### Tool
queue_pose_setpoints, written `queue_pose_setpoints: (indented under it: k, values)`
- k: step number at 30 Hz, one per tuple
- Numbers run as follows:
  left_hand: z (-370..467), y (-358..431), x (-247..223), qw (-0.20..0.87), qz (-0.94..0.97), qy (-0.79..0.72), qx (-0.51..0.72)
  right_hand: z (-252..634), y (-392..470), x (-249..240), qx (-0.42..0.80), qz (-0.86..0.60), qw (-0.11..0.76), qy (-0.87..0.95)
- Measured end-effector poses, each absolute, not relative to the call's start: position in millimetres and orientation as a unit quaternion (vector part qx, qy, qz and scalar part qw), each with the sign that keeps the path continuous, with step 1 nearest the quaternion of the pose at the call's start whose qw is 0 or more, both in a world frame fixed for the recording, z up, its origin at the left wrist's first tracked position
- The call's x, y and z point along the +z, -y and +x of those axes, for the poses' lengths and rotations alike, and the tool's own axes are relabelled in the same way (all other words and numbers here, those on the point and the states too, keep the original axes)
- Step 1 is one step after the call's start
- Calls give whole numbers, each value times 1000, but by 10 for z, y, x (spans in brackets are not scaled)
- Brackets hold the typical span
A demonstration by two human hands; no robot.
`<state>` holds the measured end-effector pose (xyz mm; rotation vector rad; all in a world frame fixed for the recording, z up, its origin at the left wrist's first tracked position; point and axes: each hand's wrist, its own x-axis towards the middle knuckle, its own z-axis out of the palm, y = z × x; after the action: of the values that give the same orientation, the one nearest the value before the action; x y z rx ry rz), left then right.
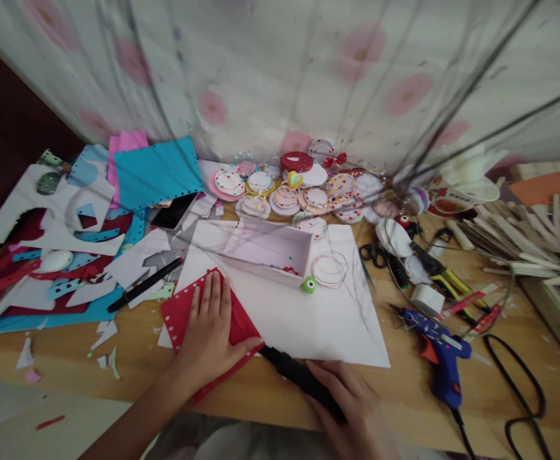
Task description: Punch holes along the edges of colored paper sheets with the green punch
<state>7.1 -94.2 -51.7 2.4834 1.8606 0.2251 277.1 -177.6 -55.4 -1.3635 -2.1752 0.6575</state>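
Observation:
My left hand (210,332) lies spread on a red sheet (244,316) with white marks along its edge, pressing it down over the left part of a white sheet (357,319). In my right hand (350,409), slightly blurred, is a long black tool (302,377). Its tip touches or overlaps the red sheet's right corner, close to my left thumb; what kind of tool it is cannot be made out. Behind my hands stands a pale open box (270,249) with small red pieces inside, and a green round item (309,285) sits at its front corner.
Coloured paper scraps (83,236) and a black pen (148,284) are on the left. Decorated paper discs (316,198) line the back. On the right lie a blue glue gun (443,351) with its cord, pliers (452,284), scissors (373,255) and wooden sticks (543,230).

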Motion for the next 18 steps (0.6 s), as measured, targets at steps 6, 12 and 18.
queue_pose_setpoints:
  k: [6,12,18]
  values:
    - [69,936,-518,8,802,-594,70,2760,1784,-566,244,-507,244,789]
    - [66,938,-514,12,800,-597,56,2786,1751,-532,250,-502,244,791]
    - [70,934,-513,8,802,-595,57,2777,1769,-524,259,-506,253,783]
